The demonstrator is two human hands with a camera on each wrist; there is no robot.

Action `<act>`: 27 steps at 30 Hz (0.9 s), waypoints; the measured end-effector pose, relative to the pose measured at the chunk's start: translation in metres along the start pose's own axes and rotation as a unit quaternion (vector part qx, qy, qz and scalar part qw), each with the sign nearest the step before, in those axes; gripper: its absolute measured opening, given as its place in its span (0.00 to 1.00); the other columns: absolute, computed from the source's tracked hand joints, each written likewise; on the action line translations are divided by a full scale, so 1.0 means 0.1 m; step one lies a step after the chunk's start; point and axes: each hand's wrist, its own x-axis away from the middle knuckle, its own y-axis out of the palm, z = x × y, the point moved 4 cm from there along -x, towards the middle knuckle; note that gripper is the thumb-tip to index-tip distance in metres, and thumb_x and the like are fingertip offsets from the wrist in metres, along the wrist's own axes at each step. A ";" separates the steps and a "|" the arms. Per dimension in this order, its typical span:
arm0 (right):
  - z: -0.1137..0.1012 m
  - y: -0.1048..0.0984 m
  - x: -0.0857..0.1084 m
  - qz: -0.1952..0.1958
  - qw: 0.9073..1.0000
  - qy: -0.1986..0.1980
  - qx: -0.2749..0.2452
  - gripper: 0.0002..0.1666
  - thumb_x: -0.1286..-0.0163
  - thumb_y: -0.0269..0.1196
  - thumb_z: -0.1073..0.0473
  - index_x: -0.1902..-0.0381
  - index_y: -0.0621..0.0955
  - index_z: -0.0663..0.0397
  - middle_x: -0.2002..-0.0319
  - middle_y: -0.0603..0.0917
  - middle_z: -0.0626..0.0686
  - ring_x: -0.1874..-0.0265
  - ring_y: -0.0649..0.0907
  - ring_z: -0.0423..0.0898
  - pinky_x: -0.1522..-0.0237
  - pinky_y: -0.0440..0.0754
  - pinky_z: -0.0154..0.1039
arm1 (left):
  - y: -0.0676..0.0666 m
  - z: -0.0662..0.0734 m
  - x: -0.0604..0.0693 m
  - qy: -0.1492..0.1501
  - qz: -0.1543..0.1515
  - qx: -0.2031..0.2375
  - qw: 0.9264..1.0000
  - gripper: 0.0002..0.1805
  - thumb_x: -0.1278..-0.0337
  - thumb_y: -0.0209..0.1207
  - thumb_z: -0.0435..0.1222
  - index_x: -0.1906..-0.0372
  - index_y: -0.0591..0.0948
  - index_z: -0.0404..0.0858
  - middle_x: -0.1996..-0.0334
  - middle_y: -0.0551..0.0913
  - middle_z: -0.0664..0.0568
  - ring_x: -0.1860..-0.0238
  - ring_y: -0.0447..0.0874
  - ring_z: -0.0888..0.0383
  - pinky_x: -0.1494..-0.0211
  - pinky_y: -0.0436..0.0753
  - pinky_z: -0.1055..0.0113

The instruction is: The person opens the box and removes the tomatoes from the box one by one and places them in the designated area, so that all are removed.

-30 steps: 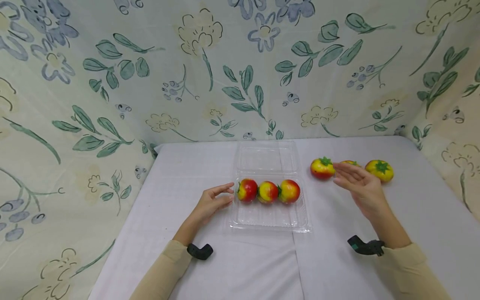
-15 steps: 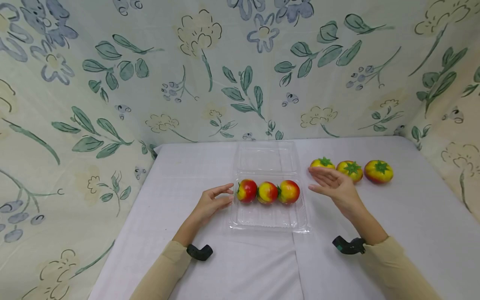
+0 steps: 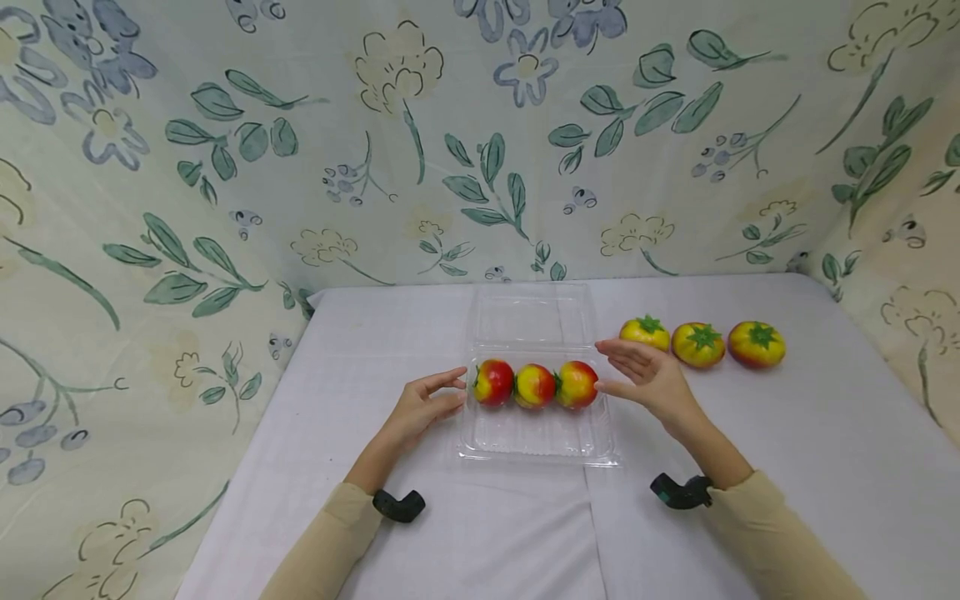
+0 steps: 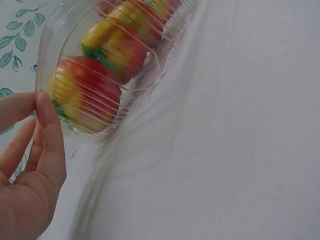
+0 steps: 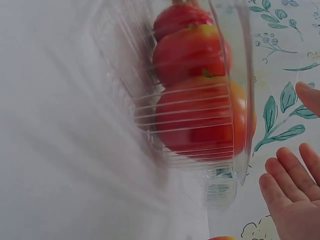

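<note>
A clear plastic clamshell box (image 3: 538,433) lies with its lid folded back on the table. Three red and yellow tomato-like fruits (image 3: 535,385) sit in a row along the back of its tray. My left hand (image 3: 415,408) pinches the tray's left rim between thumb and forefinger, as the left wrist view (image 4: 37,165) shows. At the box's right side is my right hand (image 3: 654,383), fingers extended and holding nothing. In the right wrist view that hand (image 5: 295,200) appears apart from the tray wall.
Three more such fruits with green star-shaped tops, the middle one (image 3: 698,345) among them, stand in a row at the back right. A white cloth (image 3: 390,333) covers the table. Floral fabric (image 3: 517,150) hangs behind and at both sides.
My right hand has moved left, from in front of the loose fruits at the back right to the box's right edge. The left hand has stayed at the left rim.
</note>
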 end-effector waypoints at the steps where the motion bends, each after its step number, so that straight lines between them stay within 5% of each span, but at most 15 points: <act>1: 0.00 0.01 0.00 -0.002 1.000 -0.003 0.003 0.36 0.41 0.74 0.65 0.36 0.74 0.65 0.36 0.75 0.65 0.35 0.75 0.53 0.37 0.72 0.39 | 0.00 0.00 0.00 0.000 0.000 0.001 1.000 0.27 0.39 0.66 0.30 0.34 0.77 0.36 0.49 0.79 0.44 0.59 0.83 0.58 0.49 0.85 0.66; 15: 0.05 0.16 -0.06 -0.033 0.999 -0.010 0.012 0.37 0.44 0.75 0.68 0.37 0.75 0.65 0.37 0.75 0.68 0.34 0.72 0.59 0.35 0.68 0.49 | 0.00 -0.02 0.00 0.001 0.001 0.010 1.000 0.27 0.38 0.65 0.29 0.34 0.77 0.35 0.49 0.78 0.44 0.59 0.83 0.58 0.50 0.85 0.66; 22: 0.04 0.22 -0.07 -0.045 0.997 -0.023 0.057 0.38 0.45 0.76 0.67 0.36 0.75 0.64 0.37 0.75 0.66 0.33 0.71 0.58 0.33 0.67 0.44 | 0.00 -0.02 0.00 0.001 -0.002 0.012 1.000 0.27 0.38 0.65 0.29 0.34 0.77 0.35 0.49 0.78 0.44 0.60 0.84 0.59 0.50 0.85 0.67; 27: 0.05 0.26 -0.08 -0.052 0.993 -0.046 0.100 0.39 0.46 0.76 0.68 0.36 0.75 0.64 0.38 0.76 0.64 0.34 0.72 0.59 0.33 0.66 0.49 | 0.00 -0.01 0.00 -0.002 -0.001 0.015 1.000 0.27 0.39 0.66 0.29 0.34 0.77 0.36 0.48 0.78 0.44 0.59 0.83 0.58 0.50 0.85 0.67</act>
